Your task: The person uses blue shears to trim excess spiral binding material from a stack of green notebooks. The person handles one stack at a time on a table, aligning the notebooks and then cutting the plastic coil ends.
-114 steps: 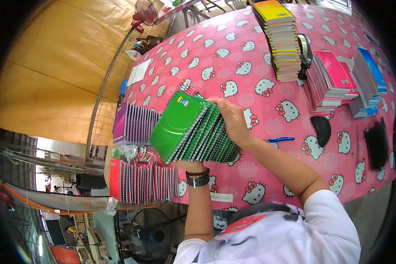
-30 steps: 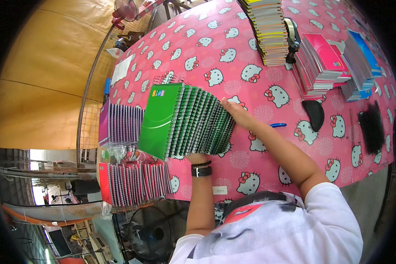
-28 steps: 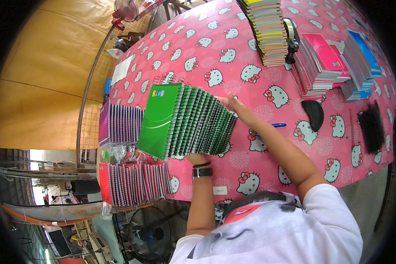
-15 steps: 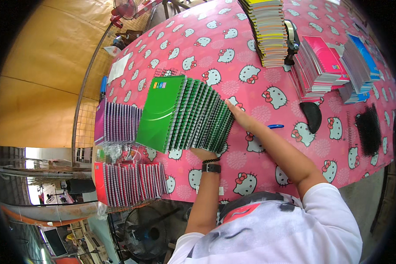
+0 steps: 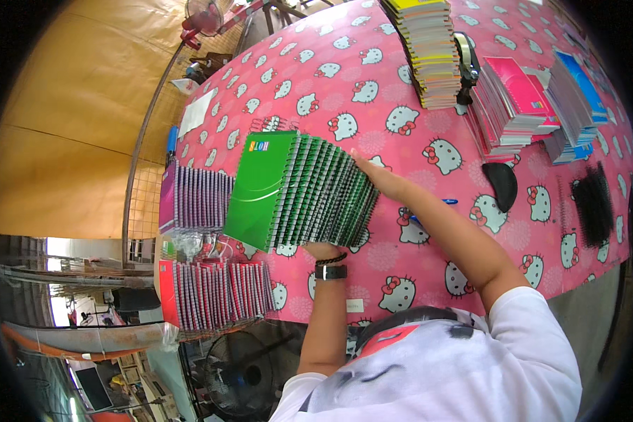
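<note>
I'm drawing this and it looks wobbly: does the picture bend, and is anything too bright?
Head view: the table bows and the corners go black; same view: the table's far end looks pale, perhaps glare; head view: green notebooks look fairly sharp.

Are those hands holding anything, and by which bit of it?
Yes, it seems: green notebooks. The right hand is against their right end; the left hand, mostly hidden, is at their lower edge, so its exact grip can't be told.
</note>
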A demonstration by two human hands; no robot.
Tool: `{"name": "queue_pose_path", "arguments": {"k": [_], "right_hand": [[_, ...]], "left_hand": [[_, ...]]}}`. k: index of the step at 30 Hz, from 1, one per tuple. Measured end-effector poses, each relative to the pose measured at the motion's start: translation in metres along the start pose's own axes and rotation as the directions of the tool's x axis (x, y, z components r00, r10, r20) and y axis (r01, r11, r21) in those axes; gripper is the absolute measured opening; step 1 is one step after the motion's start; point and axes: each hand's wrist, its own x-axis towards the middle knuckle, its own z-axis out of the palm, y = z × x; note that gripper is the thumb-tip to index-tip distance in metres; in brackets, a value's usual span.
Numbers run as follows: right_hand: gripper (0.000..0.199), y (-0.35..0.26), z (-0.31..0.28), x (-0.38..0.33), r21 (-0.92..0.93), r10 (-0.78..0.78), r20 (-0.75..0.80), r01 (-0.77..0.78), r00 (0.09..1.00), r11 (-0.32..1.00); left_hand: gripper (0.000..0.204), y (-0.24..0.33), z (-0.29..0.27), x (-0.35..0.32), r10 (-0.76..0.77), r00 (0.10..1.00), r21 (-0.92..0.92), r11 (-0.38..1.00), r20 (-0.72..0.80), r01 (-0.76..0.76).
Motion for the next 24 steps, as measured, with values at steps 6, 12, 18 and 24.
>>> {"name": "queue_pose_path", "arguments": {"k": [6, 12, 18, 24], "right_hand": [[0.074, 0.0, -0.001, -0.001, -0.079, 0.017, -0.027, -0.019, 0.999, 0.997], [0.064, -0.015, 0.002, -0.005, 0.012, -0.395, -0.134, 0.4, 0.909, 0.916], [0.057, -0.017, 0.036, -0.005, 0.031, -0.416, -0.11, 0.422, 0.903, 0.906], [0.057, -0.025, 0.039, -0.011, -0.026, -0.415, -0.12, 0.415, 0.902, 0.909]], "left_hand": [[0.037, 0.01, 0.006, -0.002, -0.126, 0.988, -0.04, 0.991, 0.095, 0.13], [0.039, 0.05, 0.018, 0.01, 0.035, 0.991, -0.177, 0.984, 0.13, -0.011], [0.045, 0.057, 0.005, 0.024, 0.05, 0.989, -0.309, 0.951, 0.139, -0.005], [0.045, 0.06, 0.014, 0.027, 0.284, 0.938, 0.209, 0.923, 0.2, -0.324]]}}
